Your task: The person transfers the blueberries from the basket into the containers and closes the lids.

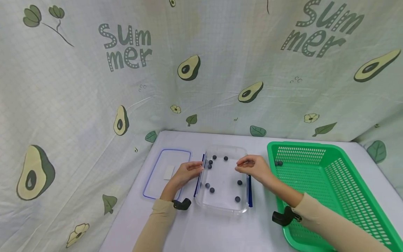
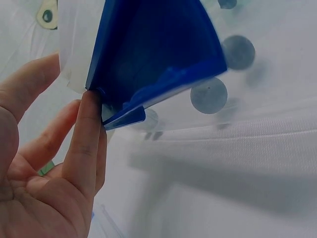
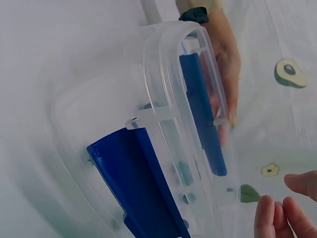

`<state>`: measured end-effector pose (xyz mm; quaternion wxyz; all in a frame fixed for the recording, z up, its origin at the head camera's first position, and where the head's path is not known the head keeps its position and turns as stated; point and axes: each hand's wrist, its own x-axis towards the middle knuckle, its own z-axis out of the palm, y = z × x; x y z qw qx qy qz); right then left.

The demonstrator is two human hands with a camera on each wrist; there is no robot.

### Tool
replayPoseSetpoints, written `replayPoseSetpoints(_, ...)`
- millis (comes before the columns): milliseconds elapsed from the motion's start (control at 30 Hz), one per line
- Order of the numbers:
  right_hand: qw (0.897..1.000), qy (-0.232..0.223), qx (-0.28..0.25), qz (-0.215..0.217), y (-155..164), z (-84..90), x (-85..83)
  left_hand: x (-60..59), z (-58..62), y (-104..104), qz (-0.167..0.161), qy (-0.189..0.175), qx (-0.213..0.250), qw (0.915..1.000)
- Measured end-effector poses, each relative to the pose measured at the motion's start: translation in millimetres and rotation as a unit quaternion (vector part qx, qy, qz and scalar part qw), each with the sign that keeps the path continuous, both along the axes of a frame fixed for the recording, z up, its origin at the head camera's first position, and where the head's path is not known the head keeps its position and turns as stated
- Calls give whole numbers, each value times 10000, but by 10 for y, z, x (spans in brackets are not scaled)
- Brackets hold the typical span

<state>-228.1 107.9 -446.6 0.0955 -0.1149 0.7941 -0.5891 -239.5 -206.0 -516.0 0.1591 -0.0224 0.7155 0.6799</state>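
A clear plastic container (image 1: 225, 175) with several small dark balls (image 1: 212, 190) inside stands on the table. At its left side, my left hand (image 1: 188, 172) reaches the rim, fingers nearly straight. In the left wrist view its fingertips touch the edge of a swung-out blue latch (image 2: 158, 49), with the thumb apart. My right hand (image 1: 254, 167) hovers by the right rim, fingers bent loosely toward the thumb. The right wrist view shows a gap between thumb and fingertips (image 3: 267, 206), holding nothing. Another blue latch (image 3: 136, 178) hangs on the container's near side there.
A clear lid (image 1: 167, 171) with a blue edge lies left of the container. On the right is a large green basket (image 1: 321, 189) with dark balls (image 1: 278, 163) in its far left corner. A printed curtain (image 1: 220, 52) hangs behind the white table (image 1: 195, 234).
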Motion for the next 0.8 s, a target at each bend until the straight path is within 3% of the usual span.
replayPoseSetpoints(267,9993,-19,-300,-210,183,89,-23,-6,9,-1,-24,-53,6,10000)
replayPoseSetpoints(800,9961,170,-146,-856,635,162,-120,-3,28,10,-3,-30,-96,9999)
